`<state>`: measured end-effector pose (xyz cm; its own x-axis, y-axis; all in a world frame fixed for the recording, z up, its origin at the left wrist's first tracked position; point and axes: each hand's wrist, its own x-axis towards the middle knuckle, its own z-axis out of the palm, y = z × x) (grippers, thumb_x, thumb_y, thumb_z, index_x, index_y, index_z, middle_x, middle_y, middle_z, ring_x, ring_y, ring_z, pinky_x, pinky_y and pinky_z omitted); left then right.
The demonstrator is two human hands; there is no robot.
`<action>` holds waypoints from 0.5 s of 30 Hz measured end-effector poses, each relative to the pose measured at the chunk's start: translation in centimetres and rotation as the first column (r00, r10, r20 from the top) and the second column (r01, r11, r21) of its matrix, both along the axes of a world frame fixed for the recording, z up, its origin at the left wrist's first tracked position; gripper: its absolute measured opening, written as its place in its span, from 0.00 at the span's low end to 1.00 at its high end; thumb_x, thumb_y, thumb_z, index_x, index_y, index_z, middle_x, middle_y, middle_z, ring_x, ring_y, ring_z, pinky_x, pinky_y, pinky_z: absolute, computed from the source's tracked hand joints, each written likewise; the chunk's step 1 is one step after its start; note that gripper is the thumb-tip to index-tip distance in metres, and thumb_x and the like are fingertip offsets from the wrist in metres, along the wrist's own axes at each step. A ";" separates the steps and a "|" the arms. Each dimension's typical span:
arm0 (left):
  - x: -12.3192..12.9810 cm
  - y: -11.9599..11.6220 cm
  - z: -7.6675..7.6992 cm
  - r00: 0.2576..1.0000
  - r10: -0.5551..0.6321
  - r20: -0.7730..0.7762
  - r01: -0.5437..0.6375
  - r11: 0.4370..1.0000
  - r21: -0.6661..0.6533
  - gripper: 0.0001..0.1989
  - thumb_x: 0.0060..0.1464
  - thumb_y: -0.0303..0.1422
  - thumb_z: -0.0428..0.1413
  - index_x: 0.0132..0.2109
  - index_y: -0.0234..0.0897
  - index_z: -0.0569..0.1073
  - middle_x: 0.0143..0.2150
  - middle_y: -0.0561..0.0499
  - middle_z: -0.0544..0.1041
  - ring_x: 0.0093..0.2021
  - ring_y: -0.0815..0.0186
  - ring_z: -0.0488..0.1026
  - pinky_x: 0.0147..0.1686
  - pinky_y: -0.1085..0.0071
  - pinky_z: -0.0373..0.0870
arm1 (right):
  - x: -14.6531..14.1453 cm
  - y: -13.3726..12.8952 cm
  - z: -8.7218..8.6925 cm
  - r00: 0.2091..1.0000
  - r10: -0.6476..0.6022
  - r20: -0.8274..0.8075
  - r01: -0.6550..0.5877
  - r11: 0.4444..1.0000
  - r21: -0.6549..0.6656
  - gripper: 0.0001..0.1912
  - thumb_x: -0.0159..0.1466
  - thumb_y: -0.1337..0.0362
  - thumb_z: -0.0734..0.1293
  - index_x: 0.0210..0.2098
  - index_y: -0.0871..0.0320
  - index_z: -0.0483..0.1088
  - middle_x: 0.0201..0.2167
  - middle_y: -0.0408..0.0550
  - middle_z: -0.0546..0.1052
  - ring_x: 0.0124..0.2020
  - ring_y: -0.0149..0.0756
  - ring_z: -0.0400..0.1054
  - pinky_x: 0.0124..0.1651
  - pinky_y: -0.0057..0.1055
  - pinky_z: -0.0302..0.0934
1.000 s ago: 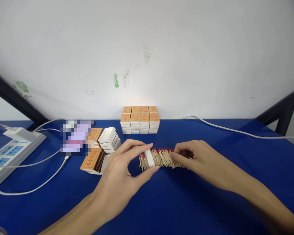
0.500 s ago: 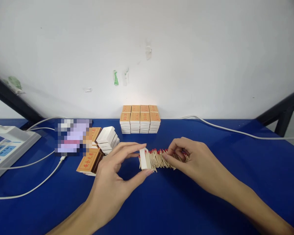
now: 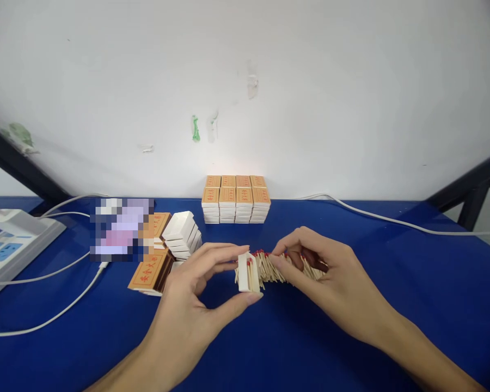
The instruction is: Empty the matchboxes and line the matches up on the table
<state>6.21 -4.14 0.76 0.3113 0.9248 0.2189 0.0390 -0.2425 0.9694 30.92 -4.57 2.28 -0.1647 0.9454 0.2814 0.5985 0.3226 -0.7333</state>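
Note:
A small white matchbox tray [image 3: 244, 279] with a few red-headed matches in it is gripped between the thumb and fingers of my left hand [image 3: 200, 296]. It is tilted so its inside faces me. Just right of it, a row of loose matches [image 3: 267, 270] lies on the blue table, red heads towards the wall. My right hand [image 3: 322, 277] is over this row, its thumb and index fingertips closed together at the match heads. Whatever lies between those fingertips is hidden.
Stacked orange-topped matchboxes [image 3: 236, 204] stand by the wall. At left are white trays [image 3: 182, 231], orange matchbox sleeves [image 3: 149, 270], a blurred phone-like object [image 3: 124, 226] and a power strip [image 3: 14, 250]. White cables [image 3: 44, 329] cross the table's left side; another cable [image 3: 384, 220] runs at right.
The tray has turned to show more of its inside and the matches in it, and sits slightly lower and further right. My right hand has barely shifted along the match row.

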 end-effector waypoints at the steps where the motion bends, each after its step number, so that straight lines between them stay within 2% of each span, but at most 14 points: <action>1: 0.0 0.0 0.2 1.000 -0.017 0.021 0.017 1.000 -0.023 0.22 0.61 0.34 0.74 0.61 0.55 0.83 0.61 0.53 0.81 0.60 0.58 0.82 0.65 0.61 0.80 | -0.1 -0.2 0.1 0.998 0.060 -0.022 -0.059 0.998 0.030 0.06 0.76 0.58 0.70 0.46 0.49 0.79 0.32 0.40 0.73 0.31 0.32 0.66 0.33 0.31 0.62; 4: -0.1 0.1 0.7 0.992 -0.096 0.086 0.105 0.988 -0.112 0.22 0.62 0.34 0.73 0.61 0.55 0.83 0.62 0.52 0.81 0.57 0.59 0.83 0.62 0.64 0.80 | -0.3 -0.5 0.5 0.970 0.244 -0.006 -0.242 0.964 0.114 0.09 0.78 0.63 0.69 0.54 0.47 0.81 0.38 0.42 0.74 0.36 0.31 0.70 0.38 0.30 0.66; 6: -0.2 0.2 1.0 0.978 -0.163 0.130 0.185 0.967 -0.177 0.21 0.63 0.34 0.73 0.61 0.55 0.84 0.62 0.52 0.81 0.54 0.61 0.84 0.59 0.67 0.81 | -0.3 -0.6 0.6 0.949 0.314 0.013 -0.313 0.940 0.138 0.11 0.78 0.65 0.68 0.56 0.47 0.81 0.41 0.43 0.73 0.38 0.31 0.71 0.41 0.29 0.68; 9: -0.5 0.3 1.5 0.956 -0.239 0.170 0.276 0.928 -0.250 0.19 0.64 0.35 0.71 0.60 0.54 0.85 0.61 0.51 0.81 0.55 0.62 0.83 0.57 0.70 0.80 | -0.1 -0.8 0.8 0.930 0.366 0.012 -0.366 0.925 0.104 0.11 0.80 0.64 0.67 0.54 0.46 0.81 0.42 0.44 0.73 0.43 0.33 0.73 0.44 0.31 0.69; 12: -0.7 0.5 2.0 0.943 -0.283 0.173 0.323 0.903 -0.285 0.17 0.67 0.36 0.69 0.60 0.55 0.85 0.59 0.51 0.82 0.58 0.62 0.80 0.57 0.72 0.78 | -0.1 -1.0 0.9 0.919 0.394 0.027 -0.395 0.918 0.039 0.10 0.80 0.63 0.66 0.52 0.46 0.81 0.44 0.45 0.73 0.46 0.34 0.72 0.47 0.33 0.69; 15: -0.9 0.5 2.3 0.929 -0.314 0.196 0.364 0.873 -0.325 0.17 0.68 0.35 0.68 0.61 0.57 0.85 0.62 0.51 0.81 0.63 0.60 0.78 0.59 0.72 0.76 | -0.3 -1.3 0.9 0.902 0.431 0.000 -0.431 0.902 0.006 0.09 0.79 0.63 0.68 0.53 0.44 0.81 0.45 0.44 0.73 0.47 0.33 0.71 0.48 0.32 0.68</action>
<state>5.32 -3.68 3.04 0.6106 0.7911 -0.0368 -0.1193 0.1378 0.9832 30.67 -5.89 3.18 -0.5552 0.7807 0.2868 0.3995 0.5527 -0.7314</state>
